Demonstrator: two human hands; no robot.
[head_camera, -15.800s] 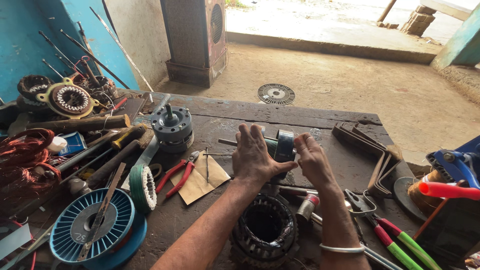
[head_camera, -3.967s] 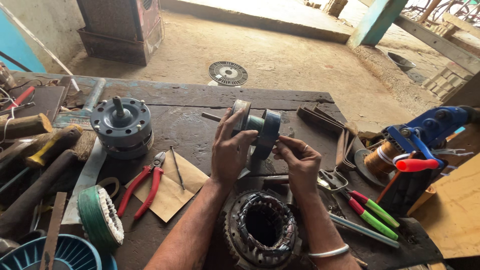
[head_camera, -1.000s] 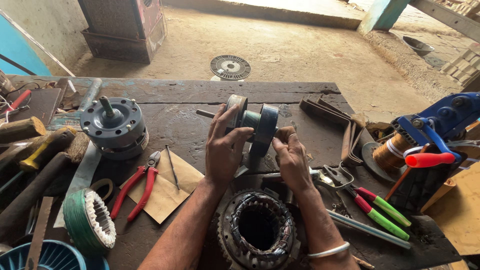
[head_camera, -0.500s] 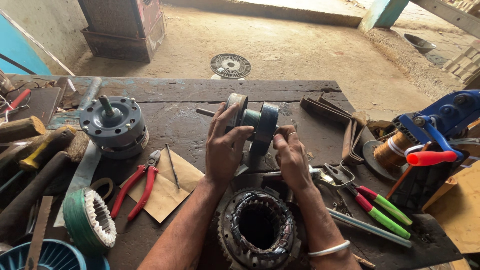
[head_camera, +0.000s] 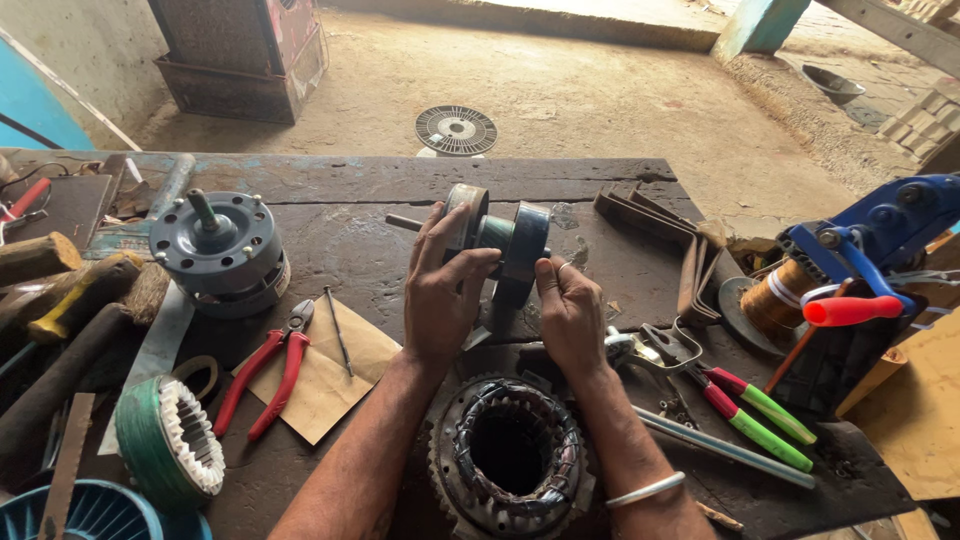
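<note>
Rotor on a shaft, gripped upright over the middle of the dark wooden workbench: left hand wrapped round its grey end disc, right hand pinching the blue disc's edge between closed fingertips. Just below the wrists, one wound stator, copper coils packed inside its round core; further out, one grey motor housing, one pair of red pliers on brown paper, one green-taped ring, green-handled cutters, one copper wire spool. Beyond the bench, dusty concrete floor, one round grille lying flat.
</note>
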